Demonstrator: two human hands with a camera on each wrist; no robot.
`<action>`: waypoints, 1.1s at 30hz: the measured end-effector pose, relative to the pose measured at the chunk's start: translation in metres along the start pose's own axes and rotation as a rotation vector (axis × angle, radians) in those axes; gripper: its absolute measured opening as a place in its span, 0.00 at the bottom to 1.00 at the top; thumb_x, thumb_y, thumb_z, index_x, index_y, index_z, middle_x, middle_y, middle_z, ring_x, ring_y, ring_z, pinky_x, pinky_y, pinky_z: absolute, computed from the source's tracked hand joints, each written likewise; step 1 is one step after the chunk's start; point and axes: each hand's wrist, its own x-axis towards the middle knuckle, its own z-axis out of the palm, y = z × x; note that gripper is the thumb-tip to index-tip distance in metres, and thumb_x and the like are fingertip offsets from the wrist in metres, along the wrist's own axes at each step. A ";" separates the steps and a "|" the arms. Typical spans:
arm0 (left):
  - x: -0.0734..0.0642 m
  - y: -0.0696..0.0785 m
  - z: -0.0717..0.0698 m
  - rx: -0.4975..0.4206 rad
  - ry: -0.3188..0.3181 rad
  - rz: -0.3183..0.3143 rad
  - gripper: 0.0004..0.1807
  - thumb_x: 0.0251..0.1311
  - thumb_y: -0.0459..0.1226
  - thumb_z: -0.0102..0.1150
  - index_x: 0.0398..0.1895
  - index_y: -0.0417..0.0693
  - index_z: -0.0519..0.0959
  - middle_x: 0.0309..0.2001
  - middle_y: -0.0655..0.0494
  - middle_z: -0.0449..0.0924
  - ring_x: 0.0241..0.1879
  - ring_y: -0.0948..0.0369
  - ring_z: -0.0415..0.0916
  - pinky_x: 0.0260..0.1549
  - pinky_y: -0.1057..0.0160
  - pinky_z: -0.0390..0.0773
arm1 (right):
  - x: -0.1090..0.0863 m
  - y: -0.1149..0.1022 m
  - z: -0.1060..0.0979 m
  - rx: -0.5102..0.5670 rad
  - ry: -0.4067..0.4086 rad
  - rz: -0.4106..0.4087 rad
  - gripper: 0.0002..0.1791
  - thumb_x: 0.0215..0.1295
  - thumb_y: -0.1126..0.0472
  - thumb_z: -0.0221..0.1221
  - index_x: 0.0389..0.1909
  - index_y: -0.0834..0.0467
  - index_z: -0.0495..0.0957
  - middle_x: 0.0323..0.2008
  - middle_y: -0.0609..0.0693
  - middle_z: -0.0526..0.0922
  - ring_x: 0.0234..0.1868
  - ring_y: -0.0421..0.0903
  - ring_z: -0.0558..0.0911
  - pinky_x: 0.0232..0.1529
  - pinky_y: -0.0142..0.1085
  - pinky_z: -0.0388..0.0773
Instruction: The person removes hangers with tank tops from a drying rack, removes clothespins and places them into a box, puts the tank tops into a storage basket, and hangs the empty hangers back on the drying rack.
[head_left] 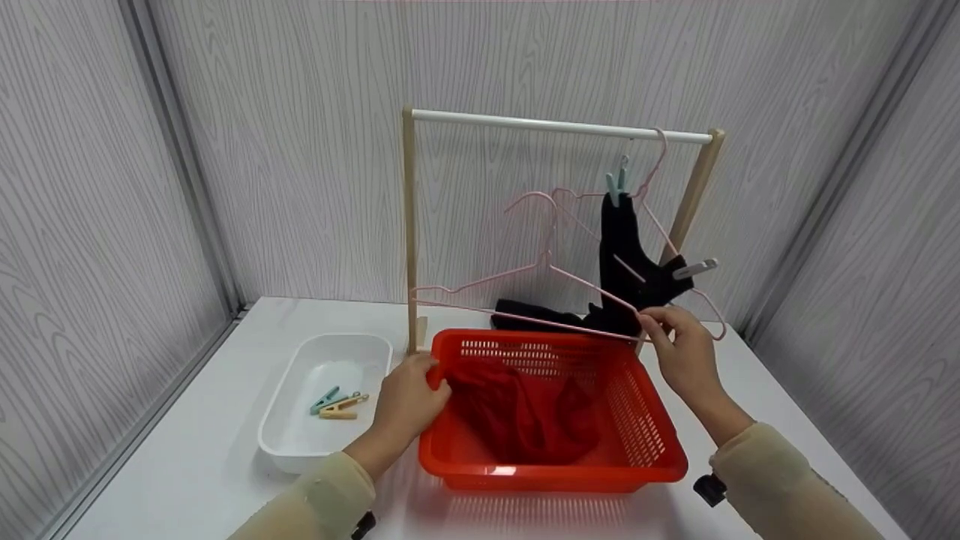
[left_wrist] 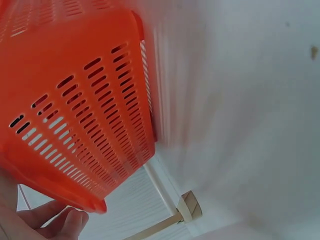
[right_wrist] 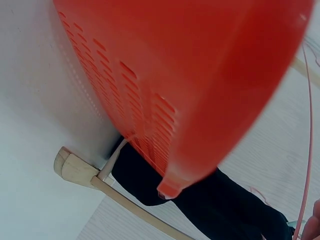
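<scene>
In the head view my right hand pinches the lower right corner of a pink clothes hanger, holding it above the back of a red plastic basket. The hanger's hook points up, clear of the rack bar. A crumpled red cloth lies inside the basket. My left hand is at the basket's back left corner, fingers loosely bent by the rim. In the left wrist view its fingertips show beside that rim, with nothing visible between them.
Behind the basket stands a rack with a white bar and wooden posts. From it hangs another pink hanger bearing a black garment, clipped by a teal clothespin and a pale one. A white tray at left holds clothespins.
</scene>
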 end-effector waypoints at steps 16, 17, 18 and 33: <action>-0.004 0.000 0.006 0.000 0.003 -0.023 0.16 0.55 0.31 0.62 0.46 0.32 0.84 0.51 0.45 0.83 0.54 0.48 0.80 0.53 0.49 0.79 | 0.007 -0.006 0.001 0.025 0.108 0.017 0.06 0.68 0.66 0.62 0.39 0.65 0.85 0.32 0.55 0.83 0.32 0.40 0.72 0.35 0.28 0.66; -0.004 0.000 0.006 0.001 0.003 -0.025 0.16 0.55 0.31 0.62 0.46 0.32 0.84 0.51 0.45 0.83 0.54 0.48 0.80 0.53 0.49 0.79 | 0.008 -0.008 0.002 0.022 0.113 0.021 0.06 0.68 0.66 0.62 0.39 0.65 0.84 0.32 0.55 0.82 0.32 0.40 0.72 0.35 0.28 0.66; -0.005 0.000 0.007 0.004 0.005 -0.025 0.16 0.55 0.31 0.62 0.46 0.31 0.84 0.51 0.45 0.83 0.54 0.48 0.80 0.53 0.50 0.79 | 0.010 -0.009 0.003 0.020 0.115 0.025 0.06 0.68 0.65 0.62 0.39 0.65 0.84 0.32 0.55 0.82 0.32 0.41 0.72 0.35 0.28 0.66; -0.004 -0.001 0.010 0.001 0.029 -0.016 0.15 0.53 0.29 0.62 0.44 0.31 0.85 0.49 0.44 0.84 0.51 0.47 0.81 0.51 0.50 0.80 | 0.049 -0.036 0.005 -0.019 0.143 0.069 0.09 0.71 0.63 0.60 0.41 0.65 0.85 0.32 0.57 0.80 0.33 0.46 0.74 0.35 0.31 0.66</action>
